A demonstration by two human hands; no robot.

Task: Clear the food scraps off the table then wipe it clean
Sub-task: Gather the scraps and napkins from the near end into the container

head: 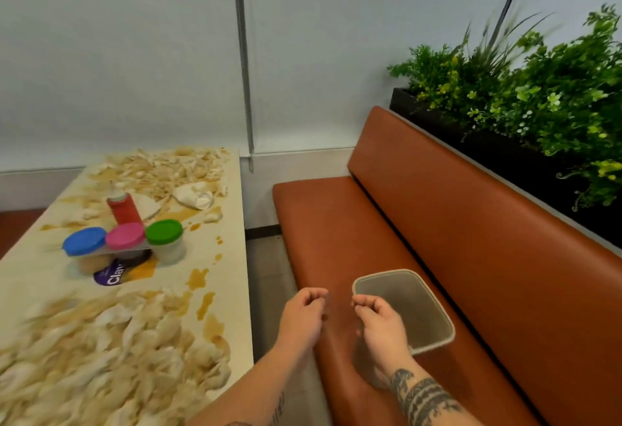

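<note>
The cream table [235, 223] at left is covered with pale food scraps [111, 351] in a big heap at its near end. A second heap of scraps [175, 169] lies at the far end, and brown sauce smears [198, 277] run along the right side. An empty grey bin [420, 304] stands on the orange bench. My left hand [304, 311] hovers over the gap between table and bench, fingers curled, holding nothing. My right hand [380, 321] is curled the same way in front of the bin's left rim, with nothing visible in it.
Mid-table stand a red squeeze bottle [123, 206] and three tubs with blue [84, 240], pink [125, 235] and green [164, 232] lids, with a crumpled napkin [195, 195] behind. The bench back [471, 210] carries a black planter of greenery [538, 95].
</note>
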